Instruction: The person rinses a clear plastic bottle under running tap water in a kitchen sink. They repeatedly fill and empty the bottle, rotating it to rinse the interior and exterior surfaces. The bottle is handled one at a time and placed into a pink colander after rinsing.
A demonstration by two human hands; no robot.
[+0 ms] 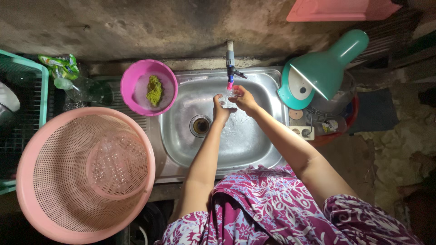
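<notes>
Over a steel sink (254, 149), the left hand (221, 109) and right hand (243, 98) cup a small clear glass (227, 99) between curled fingers under the tap (230, 68). Wet glass could slip and crack on the basin. Left, a pink basket (27, 181) and bowl (129, 86); right, a teal lamp (318, 68); beyond, bare concrete wall (136, 27).

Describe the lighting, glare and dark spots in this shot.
Head view: the teal lamp lights the steel sink, which shows soft glare near the drain; both hands under the tap are well lit and sharp; the bottom-left corner and right edge fall into deep shadow.
</notes>
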